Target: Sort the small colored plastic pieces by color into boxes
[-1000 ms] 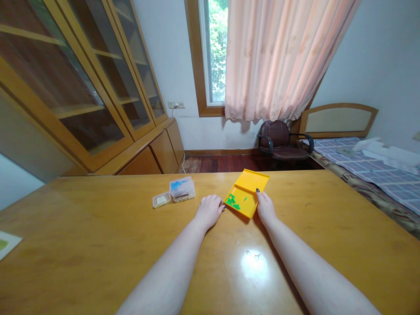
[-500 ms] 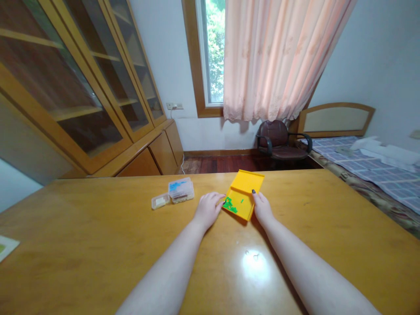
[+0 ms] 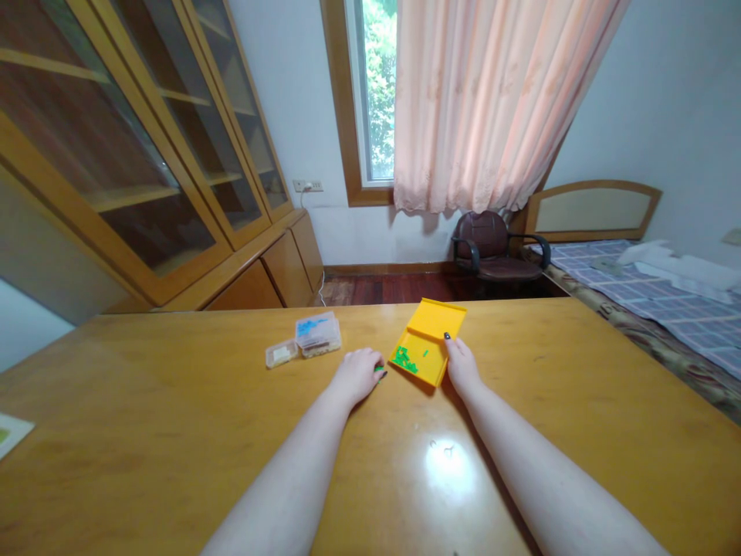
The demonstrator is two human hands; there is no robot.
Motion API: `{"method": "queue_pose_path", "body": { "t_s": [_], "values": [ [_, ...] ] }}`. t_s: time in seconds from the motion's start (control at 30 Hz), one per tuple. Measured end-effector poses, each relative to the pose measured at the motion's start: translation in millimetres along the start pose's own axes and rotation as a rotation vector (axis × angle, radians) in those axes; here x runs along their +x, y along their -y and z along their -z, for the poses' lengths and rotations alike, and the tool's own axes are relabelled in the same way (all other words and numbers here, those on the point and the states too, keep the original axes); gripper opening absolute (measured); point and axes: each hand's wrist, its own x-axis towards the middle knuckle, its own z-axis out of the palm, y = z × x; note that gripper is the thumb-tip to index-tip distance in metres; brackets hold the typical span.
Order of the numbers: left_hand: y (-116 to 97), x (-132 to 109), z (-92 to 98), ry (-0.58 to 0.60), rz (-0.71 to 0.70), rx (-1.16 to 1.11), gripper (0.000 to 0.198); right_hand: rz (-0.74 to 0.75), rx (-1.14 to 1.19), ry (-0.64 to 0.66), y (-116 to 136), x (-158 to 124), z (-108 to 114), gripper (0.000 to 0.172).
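An open yellow box (image 3: 429,333) lies on the wooden table (image 3: 174,401), with small green pieces (image 3: 404,359) heaped in its near left corner. My right hand (image 3: 460,367) rests against the box's right edge, one dark-nailed finger laid on the rim. My left hand (image 3: 359,374) sits just left of the box with its fingers curled, and a small green piece (image 3: 378,369) shows at the fingertips.
Two small clear plastic boxes (image 3: 317,333) (image 3: 280,354) stand left of my hands. A sheet of paper (image 3: 12,432) lies at the table's left edge. Beyond the table are a glass-door cabinet (image 3: 133,147), a brown armchair (image 3: 495,251) and a bed (image 3: 665,301).
My left hand reached into the box's green pieces, then drew back to the left with its fingers curled round one. The right hand stayed at the box's edge.
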Motion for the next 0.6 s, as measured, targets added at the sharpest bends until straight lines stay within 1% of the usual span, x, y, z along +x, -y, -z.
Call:
{"method": "queue_pose_path", "body": {
  "t_s": [0.1,0.27,0.47,0.6],
  "values": [
    [-0.5,1.5,-1.8,0.026,0.034,-0.005,0.013,0.008,-0.009,-0.006,-1.9,1.0,0.6,0.045],
    [1.0,3.4,-5.2,0.02,0.053,-0.005,0.012,0.02,-0.019,0.002,-4.0,1.7,1.6,0.045],
    [-2.5,4.7,-7.1,0.02,0.028,0.041,0.023,0.011,-0.005,0.01,-5.4,2.3,1.4,0.044],
    [-5.3,5.3,-6.1,0.023,0.026,0.033,0.024,0.005,-0.001,-0.006,-7.1,3.1,1.8,0.042]
  ]
}}
